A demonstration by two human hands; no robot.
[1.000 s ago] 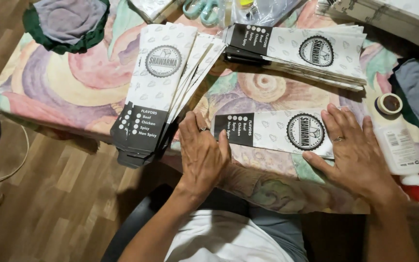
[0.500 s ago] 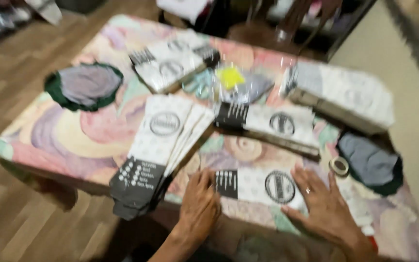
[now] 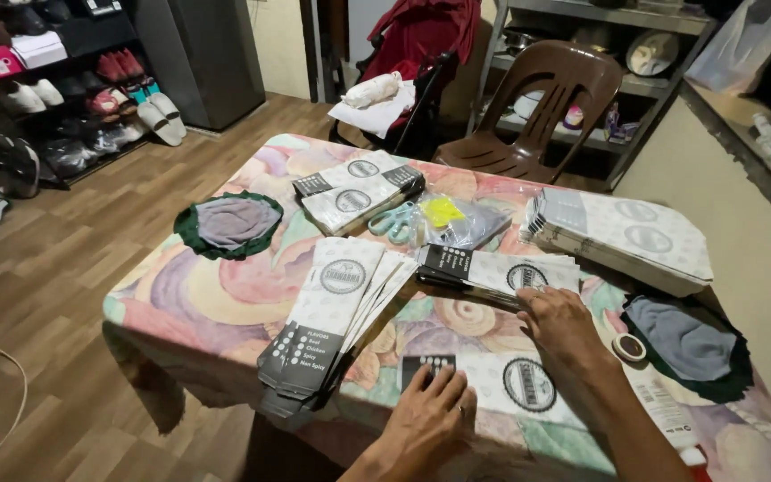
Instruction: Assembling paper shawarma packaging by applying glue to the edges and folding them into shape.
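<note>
White paper with a black end panel and a round black emblem makes up the flat pouch point(image 3: 501, 379) lying at the near edge of the table with the swirled pastel cloth point(image 3: 198, 295). The left hand point(image 3: 426, 419) lies palm down on the pouch's black end, fingers point(image 3: 443, 384) straight and close together, gripping nothing. The right hand point(image 3: 559, 323) rests just beyond the pouch's far edge, its fingers point(image 3: 537, 302) loosely curled and reaching the near edge of a fanned stack of like pouches point(image 3: 493, 272); whether they pinch one I cannot tell.

Half a second ago both hands lay spread flat on the near pouch; now the right one has moved up to the fanned stack, and the view has lifted to take in the room.

Left of the hands a long fan of pouches point(image 3: 332, 321) points its black ends toward the table edge. Farther back lies a smaller pile of pouches point(image 3: 359, 189), with pale green scissors point(image 3: 394, 221) and a clear bag holding something yellow point(image 3: 457, 219) beside it. At the far right is a thick bundle of pouches point(image 3: 626, 234). A roll of tape point(image 3: 628, 346) lies near the right wrist.
</note>
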